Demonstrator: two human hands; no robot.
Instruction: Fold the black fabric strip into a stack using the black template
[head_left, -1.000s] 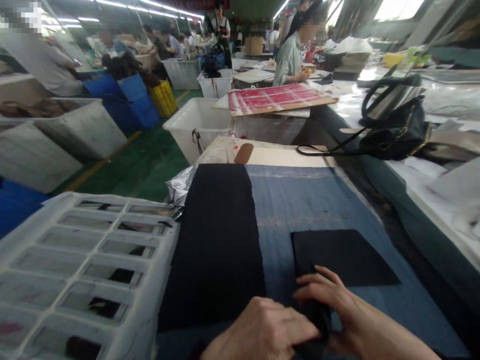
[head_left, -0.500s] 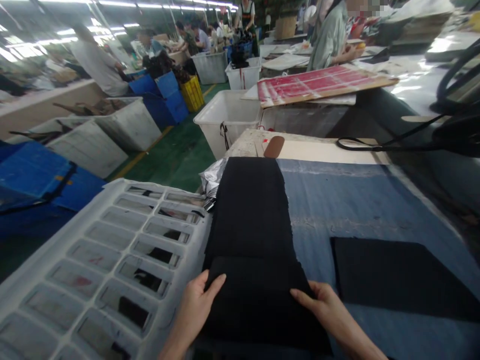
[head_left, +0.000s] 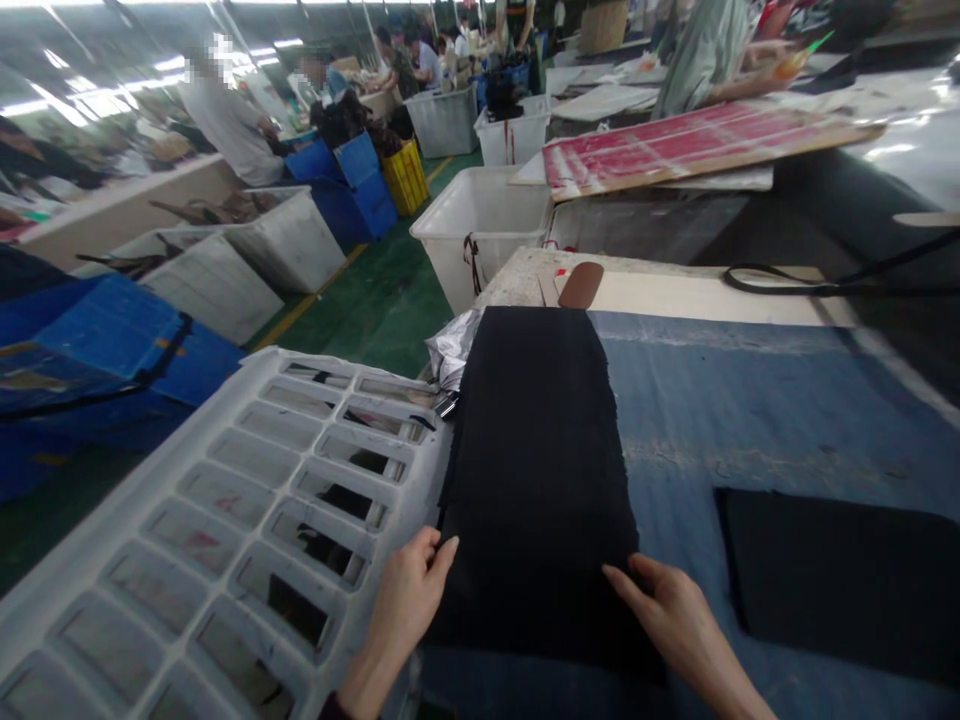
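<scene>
A long black fabric piece [head_left: 536, 430] with frayed side edges lies lengthwise on the blue-grey work surface [head_left: 675, 390]. Its near end is between my hands. My left hand [head_left: 405, 600] pinches the left edge between thumb and fingers. On the opposite edge, my right hand [head_left: 675, 610] has a similar pinch, with its fingertips partly hidden. Whether the near part is a separate layer on top is hard to tell in the black. A second black piece [head_left: 840, 580], perhaps a stack, rests to the right of my right hand.
A white slotted plastic crate [head_left: 277, 480] stands left of the table. Near the far end are a brown oval piece [head_left: 581, 285] and a silvery crumpled wrap [head_left: 454, 350]. Beyond are a white bin [head_left: 487, 215], a red-white board [head_left: 675, 145] and a person in a grey-green sleeve [head_left: 697, 60].
The visible fold line across the black fabric has gone, and its near part looks flatter against the strip. Both hands keep their edge grip. The whole view has shifted, moving the scene rightward.
</scene>
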